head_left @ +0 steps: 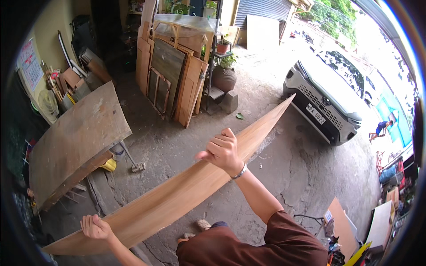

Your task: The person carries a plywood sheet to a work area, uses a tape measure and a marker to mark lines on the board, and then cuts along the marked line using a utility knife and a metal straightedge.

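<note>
A long, light-brown wooden board [164,195] stretches diagonally across my body, from the lower left up toward the front of the car. My left hand [96,227] grips it near its lower-left end, fingers curled over the edge. Farther up, my right hand [222,150] has its fingers curled at the board's upper edge, thumb pointing left. A watch or band circles my right wrist, and my feet in pale clogs show below the board.
A worn tabletop [75,137] stands left, stacked panels [168,80] and a clay pot [224,80] ahead. A white car [328,88] is parked right. Another person [382,128] bends at the far right. Loose sheets [337,213] and clutter lie lower right, on cracked concrete [293,173].
</note>
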Motion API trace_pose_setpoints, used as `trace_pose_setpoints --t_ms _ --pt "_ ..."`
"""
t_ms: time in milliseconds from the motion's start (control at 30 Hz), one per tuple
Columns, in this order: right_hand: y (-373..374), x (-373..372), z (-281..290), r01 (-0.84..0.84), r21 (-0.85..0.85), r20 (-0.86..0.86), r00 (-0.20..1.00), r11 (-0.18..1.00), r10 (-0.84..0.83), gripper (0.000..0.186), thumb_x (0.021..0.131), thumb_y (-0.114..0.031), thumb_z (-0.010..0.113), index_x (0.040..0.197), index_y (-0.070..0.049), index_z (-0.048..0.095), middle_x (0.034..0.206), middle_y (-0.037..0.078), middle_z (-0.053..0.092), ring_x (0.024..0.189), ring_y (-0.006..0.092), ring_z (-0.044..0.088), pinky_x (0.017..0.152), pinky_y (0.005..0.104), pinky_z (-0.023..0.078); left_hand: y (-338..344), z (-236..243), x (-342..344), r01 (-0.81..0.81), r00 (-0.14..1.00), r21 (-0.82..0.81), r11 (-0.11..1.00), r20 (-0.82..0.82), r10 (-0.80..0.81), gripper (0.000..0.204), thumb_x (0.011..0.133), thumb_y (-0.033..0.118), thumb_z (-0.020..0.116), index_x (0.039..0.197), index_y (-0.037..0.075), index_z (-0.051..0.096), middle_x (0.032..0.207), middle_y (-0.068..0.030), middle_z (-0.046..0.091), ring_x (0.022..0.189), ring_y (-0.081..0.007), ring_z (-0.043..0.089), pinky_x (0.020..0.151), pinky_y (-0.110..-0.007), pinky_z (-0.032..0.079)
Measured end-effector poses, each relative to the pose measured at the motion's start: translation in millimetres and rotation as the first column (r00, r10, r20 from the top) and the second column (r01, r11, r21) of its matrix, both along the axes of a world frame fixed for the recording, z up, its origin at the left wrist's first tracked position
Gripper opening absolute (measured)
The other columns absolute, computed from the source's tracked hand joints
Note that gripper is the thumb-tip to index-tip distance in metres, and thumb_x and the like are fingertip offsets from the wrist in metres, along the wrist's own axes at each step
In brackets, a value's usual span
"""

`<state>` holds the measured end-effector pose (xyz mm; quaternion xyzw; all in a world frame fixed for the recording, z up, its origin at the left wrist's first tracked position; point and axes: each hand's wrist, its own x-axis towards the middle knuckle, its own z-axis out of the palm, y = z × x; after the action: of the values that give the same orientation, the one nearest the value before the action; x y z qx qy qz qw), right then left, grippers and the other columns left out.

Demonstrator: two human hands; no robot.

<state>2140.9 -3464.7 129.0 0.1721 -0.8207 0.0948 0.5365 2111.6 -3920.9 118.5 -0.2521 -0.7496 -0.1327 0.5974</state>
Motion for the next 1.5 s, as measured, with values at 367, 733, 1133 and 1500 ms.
trace_pose_setpoints --t_ms 367,733,1133,1500 --pt "-271 5 29 -0.302 0.083 0.584 0.787 0.950 0.199 0.044 0.082 -0.047 0.069 0.092 -0.006 0.057 0.081 0.003 0.061 0.079 0.0231 0.061 0.079 0.0370 0.044 -5 -21 48 -0.339 0.941 0.120 0.933 0.063 0.334 0.029 0.106 0.020 0.046 0.115 -0.001 0.063 0.128 -0.0239 0.060 0.122 -0.0394 0.055 0.104 -0.050 0.042" --pt "-284 44 33 -0.220 0.216 0.151 0.970 0.951 0.190 0.063 0.073 -0.066 0.076 0.056 -0.020 0.036 0.051 -0.008 0.034 0.044 0.0086 0.038 0.056 0.0283 0.025 -49 -338 214 -0.499 0.391 0.436 0.749 0.885 -0.254 0.103 0.089 0.047 0.072 0.153 -0.009 0.014 0.157 -0.0362 0.018 0.148 -0.0476 0.020 0.121 -0.052 0.021" --pt "-327 82 116 -0.291 0.387 0.100 0.956 0.875 0.274 0.073 0.056 -0.071 0.080 0.054 -0.019 0.029 0.053 -0.006 0.023 0.047 0.0142 0.024 0.056 0.0332 0.018 -28 -418 152 -0.508 0.586 0.555 0.659 0.783 -0.209 0.151 0.072 0.073 0.075 0.150 0.000 -0.032 0.156 -0.0367 -0.028 0.147 -0.0574 -0.012 0.117 -0.067 0.003" --pt "-351 99 341 0.191 0.569 -0.435 0.895 0.800 0.095 0.057 0.061 -0.059 0.077 0.059 -0.015 0.040 0.060 -0.003 0.032 0.055 0.0150 0.034 0.055 0.0351 0.026 -83 -132 31 -0.143 0.869 0.796 0.588 0.385 -0.310 0.142 0.081 0.047 0.081 0.146 -0.004 -0.035 0.154 -0.0303 -0.037 0.148 -0.0399 -0.027 0.119 -0.056 -0.009"
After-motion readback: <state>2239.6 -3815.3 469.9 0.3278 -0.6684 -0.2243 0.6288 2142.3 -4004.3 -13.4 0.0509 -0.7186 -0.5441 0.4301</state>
